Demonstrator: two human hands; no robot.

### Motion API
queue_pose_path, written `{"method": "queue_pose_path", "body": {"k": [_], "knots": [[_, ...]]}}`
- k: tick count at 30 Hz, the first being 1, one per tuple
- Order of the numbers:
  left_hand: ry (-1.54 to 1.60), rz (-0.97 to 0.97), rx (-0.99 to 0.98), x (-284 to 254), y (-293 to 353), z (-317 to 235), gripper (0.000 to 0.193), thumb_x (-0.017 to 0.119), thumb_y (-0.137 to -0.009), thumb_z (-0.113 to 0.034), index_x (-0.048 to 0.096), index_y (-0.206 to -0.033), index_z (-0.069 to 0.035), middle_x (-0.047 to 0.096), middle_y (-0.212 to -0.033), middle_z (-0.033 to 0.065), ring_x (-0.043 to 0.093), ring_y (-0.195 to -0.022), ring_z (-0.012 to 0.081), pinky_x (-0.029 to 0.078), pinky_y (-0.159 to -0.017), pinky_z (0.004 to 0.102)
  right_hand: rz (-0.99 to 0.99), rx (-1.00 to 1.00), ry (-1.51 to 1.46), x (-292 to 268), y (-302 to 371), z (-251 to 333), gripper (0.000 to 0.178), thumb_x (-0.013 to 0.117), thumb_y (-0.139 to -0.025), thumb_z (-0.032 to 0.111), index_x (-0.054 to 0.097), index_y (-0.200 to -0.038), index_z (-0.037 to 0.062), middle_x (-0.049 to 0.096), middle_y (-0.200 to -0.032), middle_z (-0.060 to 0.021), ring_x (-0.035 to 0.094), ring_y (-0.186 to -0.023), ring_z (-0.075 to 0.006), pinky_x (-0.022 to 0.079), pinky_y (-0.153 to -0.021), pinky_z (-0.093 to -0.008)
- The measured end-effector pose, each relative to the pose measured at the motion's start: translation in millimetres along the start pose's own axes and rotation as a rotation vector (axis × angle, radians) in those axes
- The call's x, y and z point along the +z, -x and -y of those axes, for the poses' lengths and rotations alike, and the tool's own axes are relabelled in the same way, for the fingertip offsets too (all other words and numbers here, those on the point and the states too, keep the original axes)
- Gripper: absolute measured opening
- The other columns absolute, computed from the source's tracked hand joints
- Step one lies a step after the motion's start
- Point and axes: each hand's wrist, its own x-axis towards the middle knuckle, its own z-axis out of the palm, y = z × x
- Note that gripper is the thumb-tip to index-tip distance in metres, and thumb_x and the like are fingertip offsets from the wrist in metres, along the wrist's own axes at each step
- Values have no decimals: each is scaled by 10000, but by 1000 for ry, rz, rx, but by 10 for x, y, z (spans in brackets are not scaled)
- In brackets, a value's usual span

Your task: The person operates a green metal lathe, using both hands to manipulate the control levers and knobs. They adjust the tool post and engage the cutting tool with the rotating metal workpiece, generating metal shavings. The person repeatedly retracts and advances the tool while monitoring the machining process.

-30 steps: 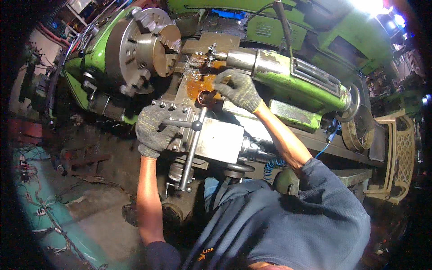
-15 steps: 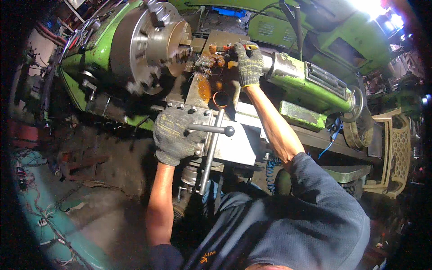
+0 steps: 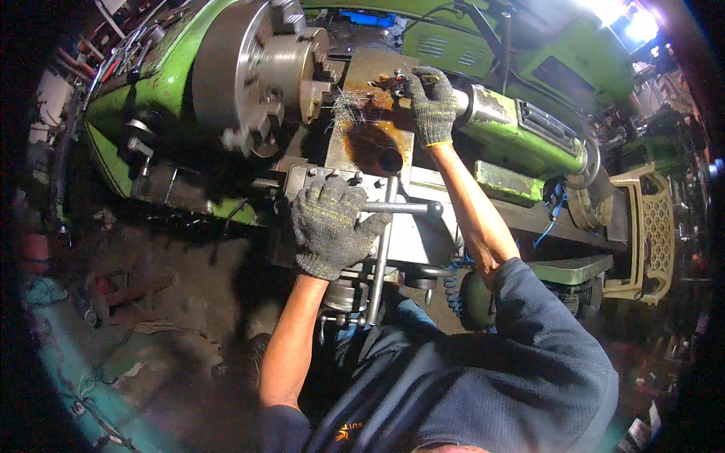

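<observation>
My left hand (image 3: pixel 330 226), in a grey knitted glove, lies over the tool-post block (image 3: pixel 308 178) of a green lathe. Its fingers are stretched out on top, and the thumb points towards a steel lever (image 3: pixel 400 207) with a ball end. My right hand (image 3: pixel 434 109), in a matching glove, is beside the tailstock (image 3: pixel 495 111) with its fingers curled. Whatever it grips is mostly hidden. Left of it, metal shavings (image 3: pixel 359 104) and a brown wet stain (image 3: pixel 370 143) cover a flat plate. The chuck (image 3: pixel 253 72) stands farther left, its jaws blurred.
A long bar (image 3: pixel 384 257) crosses the tool post towards my body, near a small handwheel (image 3: pixel 345 296). The tailstock wheel (image 3: pixel 593 162) is at the right. A beige plastic chair (image 3: pixel 657 234) stands beyond it. Tools lie on the headstock (image 3: pixel 113 113).
The tool-post block, lever and my left hand have shifted right relative to the chuck. My left fingers lie farther over the block. My right hand stays by the tailstock.
</observation>
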Motion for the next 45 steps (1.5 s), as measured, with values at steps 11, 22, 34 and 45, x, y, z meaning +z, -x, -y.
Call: {"method": "queue_pose_path", "body": {"k": [11, 22, 34, 45], "knots": [[-18, 13, 2, -9, 12, -37, 445, 803, -729, -494, 725, -939, -109, 668, -1021, 123, 610, -1016, 360, 446, -949, 514, 317, 384, -226, -873, 556, 470, 133, 731, -919, 112, 697, -1008, 20, 728, -866, -81, 677, -773, -109, 558, -713, -298], [-10, 29, 13, -86, -68, -129, 360, 811, -684, -283, 708, -947, -60, 686, -1004, 152, 650, -944, 374, 513, -855, 470, 222, 183, -207, -737, 468, 176, 157, 750, -873, 156, 706, -975, 45, 725, -903, -130, 720, -838, -248, 555, -774, -368], [5, 27, -6, -47, -84, -143, 382, 853, -627, -235, 701, -940, -78, 695, -991, 132, 653, -925, 346, 519, -841, 454, 197, 233, -398, 496, -143, -117, 159, 736, -889, 146, 707, -998, 32, 732, -903, -119, 712, -823, -210, 550, -771, -344], [26, 80, 0, -139, -277, -280, 361, 854, -650, -278, 697, -919, -96, 699, -968, 126, 654, -897, 349, 508, -813, 453, 252, 102, -308, 511, -203, -147, 153, 723, -892, 139, 718, -996, 28, 737, -918, -133, 724, -845, -220, 557, -769, -341]]}}
